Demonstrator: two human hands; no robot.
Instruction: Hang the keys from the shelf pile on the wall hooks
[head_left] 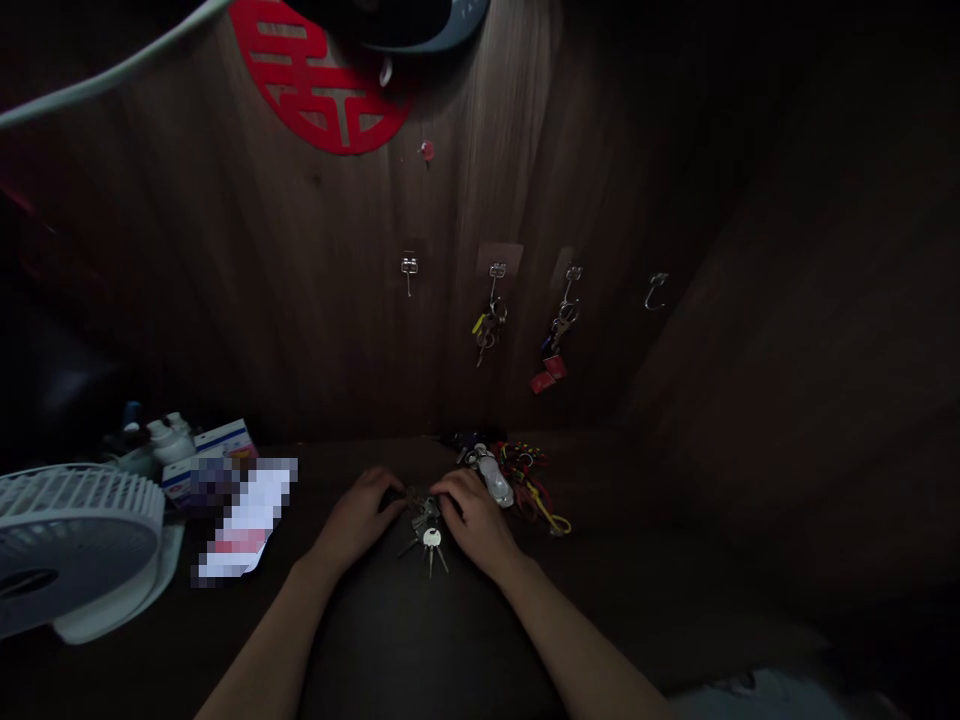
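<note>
A bunch of keys [431, 538] is between my two hands, low over the dark surface, its blades fanned out towards me. My left hand [361, 518] has its thumb and fingers bent together at the left side of the ring end. From the other side, my right hand [474, 515] pinches at the top of the same bunch. The ring itself is small and dim, partly hidden by the fingertips. Just beyond my right hand lie a pale slipper-shaped keychain [495, 480] and a tangle of red and yellow cords [531, 475].
On the wooden wall are several hooks; keys with a yellow tag [489, 325] and keys with red tags [553, 366] hang from two. A white fan [82, 540], boxes [225, 440], white bottles [171, 440] and a blurred-out paper [251, 515] stand or lie left.
</note>
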